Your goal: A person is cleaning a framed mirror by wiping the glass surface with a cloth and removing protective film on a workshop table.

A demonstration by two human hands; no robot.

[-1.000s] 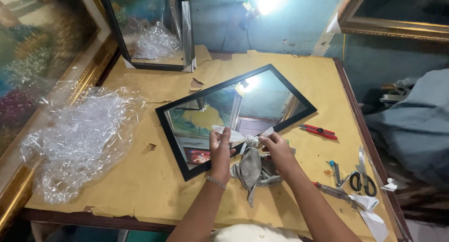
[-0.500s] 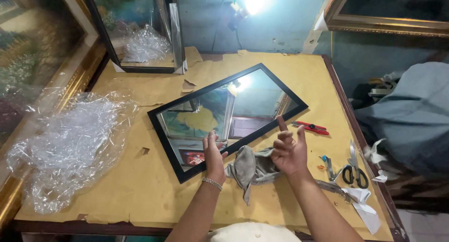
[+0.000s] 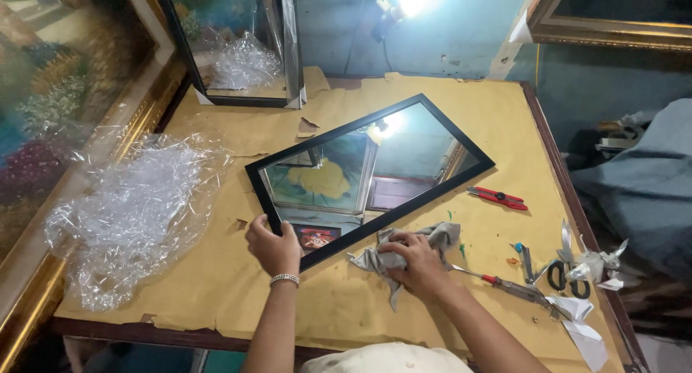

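A black picture frame [image 3: 447,131] with glass lies flat and turned at an angle on the brown paper-covered table [image 3: 476,106]. My left hand [image 3: 274,247] grips the frame's near left corner. My right hand [image 3: 417,261] presses down on a crumpled grey cloth [image 3: 440,236] that lies on the paper just below the frame's near edge. The glass reflects a lamp and a painting.
Crumpled clear plastic wrap [image 3: 137,211] lies at the left. A red cutter [image 3: 497,197], scissors [image 3: 566,278], pliers with a red grip [image 3: 515,286] and paper scraps lie at the right. Framed paintings [image 3: 231,41] lean at the back and left. A grey fabric heap [image 3: 649,178] sits beyond the right edge.
My right hand has come down onto the grey cloth and closed on it. My left hand has shifted left along the frame to its near corner.
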